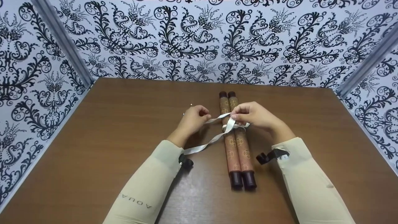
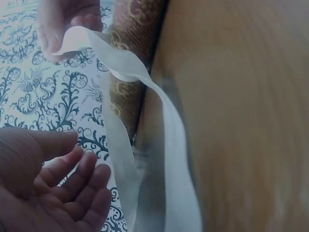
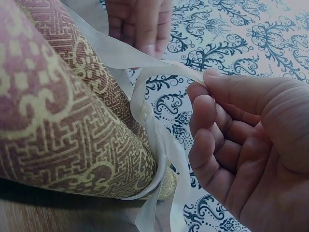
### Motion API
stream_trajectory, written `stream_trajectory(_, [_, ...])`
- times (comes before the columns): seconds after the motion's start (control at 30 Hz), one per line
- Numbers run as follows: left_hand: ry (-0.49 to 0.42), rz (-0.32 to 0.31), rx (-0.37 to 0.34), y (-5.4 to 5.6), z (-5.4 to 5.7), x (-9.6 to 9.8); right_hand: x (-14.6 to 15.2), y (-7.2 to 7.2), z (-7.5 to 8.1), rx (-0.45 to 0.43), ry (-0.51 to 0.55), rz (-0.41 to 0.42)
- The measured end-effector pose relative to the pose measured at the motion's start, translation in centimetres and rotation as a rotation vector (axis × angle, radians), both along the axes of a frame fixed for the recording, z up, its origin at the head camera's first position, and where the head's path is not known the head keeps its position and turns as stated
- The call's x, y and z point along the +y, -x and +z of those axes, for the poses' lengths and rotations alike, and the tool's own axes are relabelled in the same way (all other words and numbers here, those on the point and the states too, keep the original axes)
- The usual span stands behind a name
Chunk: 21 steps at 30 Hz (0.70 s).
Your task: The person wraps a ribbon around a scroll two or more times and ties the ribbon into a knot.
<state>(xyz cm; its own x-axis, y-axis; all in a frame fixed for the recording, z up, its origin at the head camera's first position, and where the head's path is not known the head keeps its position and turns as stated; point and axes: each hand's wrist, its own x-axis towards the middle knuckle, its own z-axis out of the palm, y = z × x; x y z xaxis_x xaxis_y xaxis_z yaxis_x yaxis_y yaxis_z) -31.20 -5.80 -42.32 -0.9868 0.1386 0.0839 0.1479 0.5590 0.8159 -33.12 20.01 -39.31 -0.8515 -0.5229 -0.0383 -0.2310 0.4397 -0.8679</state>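
A scroll [image 1: 234, 157], rolled from both ends into two patterned brown-and-gold rolls with dark end knobs, lies lengthwise on the table. White ribbon [image 1: 230, 126] goes round its middle, with loose lengths trailing to the left. My right hand [image 1: 256, 115], just above the rolls, pinches the ribbon between thumb and forefinger; the right wrist view shows the ribbon [image 3: 166, 67] at those fingertips. Left of the scroll, my left hand [image 1: 194, 118] hovers with loosely curved fingers. In the left wrist view nothing lies between those fingers [image 2: 79, 181], and two ribbon strands hang beside them.
The brown wooden table [image 1: 124, 124] extends on both sides of the scroll. Panels with a black-and-white scrollwork pattern [image 1: 199, 40] stand behind and at the sides, joined by grey corner strips. Black straps [image 1: 186, 161] circle both wrists over pale sleeves.
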Motion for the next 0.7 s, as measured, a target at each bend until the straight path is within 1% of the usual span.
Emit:
stream_trajectory(0.1, [0.063, -0.016, -0.028, 0.05, -0.09, -0.25, 0.00, -0.01, 0.01, 0.008, -0.010, 0.001])
stream_trajectory(0.2, [0.145, -0.028, -0.036, -0.05, -0.06, -0.36, -0.05, -0.03, 0.07, 0.019, -0.022, 0.004])
stream_trajectory(0.37, [0.333, -0.023, -0.018, -0.32, -0.03, -0.40, -0.17, -0.04, 0.21, 0.027, -0.035, 0.007])
stream_trajectory(0.47, [0.425, -0.012, 0.004, -0.46, 0.03, -0.35, -0.17, -0.07, 0.21, 0.019, -0.031, 0.007])
stream_trajectory(0.57, [0.458, -0.016, 0.015, -0.61, 0.16, -0.28, -0.16, -0.10, 0.17, 0.011, -0.023, 0.014])
stream_trajectory(0.7, [0.432, -0.017, -0.002, -0.79, 0.25, -0.22, -0.13, -0.10, 0.11, 0.011, -0.026, 0.009])
